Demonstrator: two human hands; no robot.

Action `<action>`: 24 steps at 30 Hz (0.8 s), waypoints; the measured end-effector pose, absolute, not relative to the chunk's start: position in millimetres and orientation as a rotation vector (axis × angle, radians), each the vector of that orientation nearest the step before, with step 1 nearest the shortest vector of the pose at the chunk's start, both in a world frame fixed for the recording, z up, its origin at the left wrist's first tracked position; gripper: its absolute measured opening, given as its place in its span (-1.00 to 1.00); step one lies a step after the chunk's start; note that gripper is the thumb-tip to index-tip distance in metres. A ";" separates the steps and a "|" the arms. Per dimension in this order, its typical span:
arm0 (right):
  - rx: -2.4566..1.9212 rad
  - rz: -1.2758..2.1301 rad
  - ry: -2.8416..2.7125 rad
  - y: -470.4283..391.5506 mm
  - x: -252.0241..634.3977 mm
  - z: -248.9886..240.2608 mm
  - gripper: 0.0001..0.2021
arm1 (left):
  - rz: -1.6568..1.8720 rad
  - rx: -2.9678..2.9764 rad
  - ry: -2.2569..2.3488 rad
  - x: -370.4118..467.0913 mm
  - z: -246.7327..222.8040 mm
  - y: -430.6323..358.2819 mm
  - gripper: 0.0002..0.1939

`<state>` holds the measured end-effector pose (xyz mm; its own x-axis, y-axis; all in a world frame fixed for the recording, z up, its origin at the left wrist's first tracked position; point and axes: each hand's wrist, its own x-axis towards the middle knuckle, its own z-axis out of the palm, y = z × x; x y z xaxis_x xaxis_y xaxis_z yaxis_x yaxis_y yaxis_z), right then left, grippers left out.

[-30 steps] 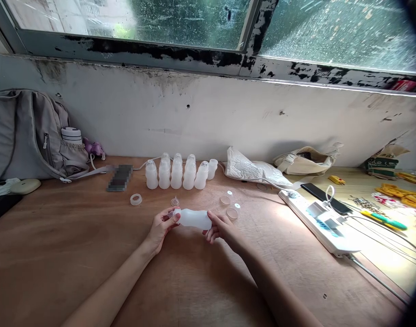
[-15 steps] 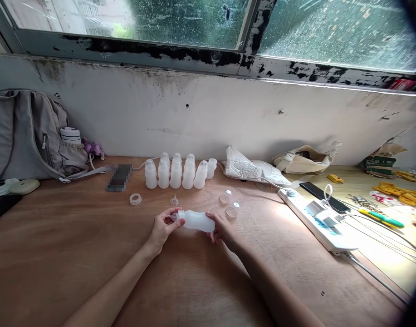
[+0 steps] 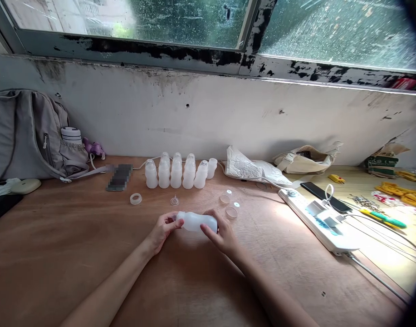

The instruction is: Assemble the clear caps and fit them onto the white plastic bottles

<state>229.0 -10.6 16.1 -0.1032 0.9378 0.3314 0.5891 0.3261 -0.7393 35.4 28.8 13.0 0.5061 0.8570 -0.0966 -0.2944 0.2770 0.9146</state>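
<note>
A frosted baby bottle (image 3: 194, 221) lies sideways between my hands, above the wooden table. My left hand (image 3: 164, 229) is closed around its neck end, where a clear teat partly shows behind the fingers. My right hand (image 3: 222, 232) grips the base end, thumb on the near side and fingers over the top. Just beyond the bottle are a loose clear teat (image 3: 174, 200) and, to its left, a whitish collar ring (image 3: 135, 199). Clear round covers (image 3: 231, 212) and small white discs (image 3: 237, 205) lie right of the bottle.
Several frosted bottles (image 3: 176, 171) stand in a group near the wall. A silvery-white pouch (image 3: 243, 165) lies right of them. A white power strip (image 3: 316, 220) with chargers and cables takes up the right side. A grey backpack (image 3: 31, 136) sits at the far left.
My right hand has shifted its grip on the bottle's base; its thumb now lies across the near side and its fingers over the top. My left hand stays at the neck.
</note>
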 end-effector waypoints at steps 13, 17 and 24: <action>-1.327 1.551 -0.878 -11.8 212.6 12.9 -0.64 | 1.072 1.368 0.854 35.7 20.0 21.0 -0.80; -1.300 1.713 -0.726 -11.6 213.2 10.5 -0.62 | 1.069 1.420 0.868 35.1 25.1 19.2 -0.87; -1.249 1.918 -0.686 -9.4 218.0 8.3 -0.59 | 1.087 1.506 0.899 32.9 24.6 18.9 -0.88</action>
